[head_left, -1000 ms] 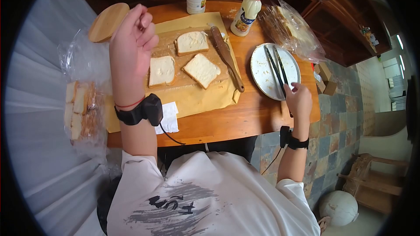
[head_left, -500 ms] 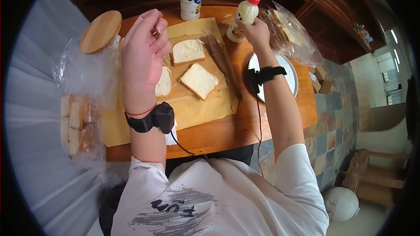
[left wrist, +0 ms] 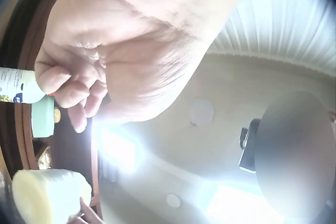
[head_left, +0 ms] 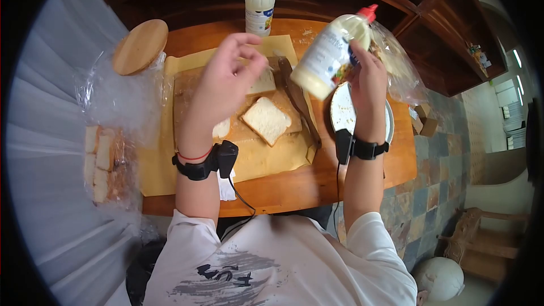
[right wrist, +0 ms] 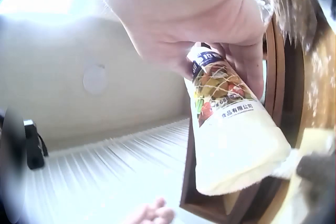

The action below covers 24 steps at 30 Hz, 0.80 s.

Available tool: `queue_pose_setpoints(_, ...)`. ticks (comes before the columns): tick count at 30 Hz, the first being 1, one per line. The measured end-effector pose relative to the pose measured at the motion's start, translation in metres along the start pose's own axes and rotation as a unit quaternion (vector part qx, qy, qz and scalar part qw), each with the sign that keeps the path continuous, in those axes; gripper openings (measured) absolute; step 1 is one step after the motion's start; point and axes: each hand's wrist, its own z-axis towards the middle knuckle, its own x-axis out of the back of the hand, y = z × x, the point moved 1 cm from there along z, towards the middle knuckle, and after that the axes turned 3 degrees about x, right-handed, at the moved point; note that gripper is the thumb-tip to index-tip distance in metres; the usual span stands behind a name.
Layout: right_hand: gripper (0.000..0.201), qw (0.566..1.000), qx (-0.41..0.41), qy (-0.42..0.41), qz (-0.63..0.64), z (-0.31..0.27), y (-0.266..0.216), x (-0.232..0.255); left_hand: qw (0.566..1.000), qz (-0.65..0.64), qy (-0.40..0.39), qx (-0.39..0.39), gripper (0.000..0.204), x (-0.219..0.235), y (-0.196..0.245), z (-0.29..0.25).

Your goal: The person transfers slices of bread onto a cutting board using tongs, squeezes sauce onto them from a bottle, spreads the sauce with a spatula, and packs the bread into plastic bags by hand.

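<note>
My right hand (head_left: 370, 90) grips a squeeze bottle (head_left: 326, 59) of creamy white sauce with a red cap, lifted and tilted, cap up to the right and base toward the bread. In the right wrist view, the bottle (right wrist: 236, 145) shows a label with salad pictures, fingers wrapped round its upper part. My left hand (head_left: 224, 82) hovers over the wooden board (head_left: 190, 82), fingers loosely bent and holding nothing. Three bread slices lie on the board: one slice (head_left: 267, 120) in full view, a slice (head_left: 262, 83) and another slice (head_left: 221, 129) partly hidden behind the left hand.
A brown-handled knife (head_left: 298, 102) lies along the board's right edge. A white plate (head_left: 342, 107) sits under my right forearm. Another sauce bottle (head_left: 259, 14) stands at the back. Bagged bread (head_left: 103, 158) is at left, a round wooden lid (head_left: 140, 47) behind it.
My right hand has left the plate, grasped the red-capped bottle and lifted it off the table, bringing it nearer and tilting it. My left hand has shifted right over the board.
</note>
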Motion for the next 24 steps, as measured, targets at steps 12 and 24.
queue_pose_setpoints(12,0.040,0.975,-0.169,-0.138,0.042,-0.046,-0.008,-0.044,0.940,0.304,-0.084,-0.127,0.082,-0.021,-0.002,-0.013)
queue_pose_setpoints(24,0.033,0.929,-0.176,-0.320,0.059,-0.047,-0.027,-0.026,0.986,0.150,-0.063,-0.024,0.048,-0.007,-0.006,-0.006)
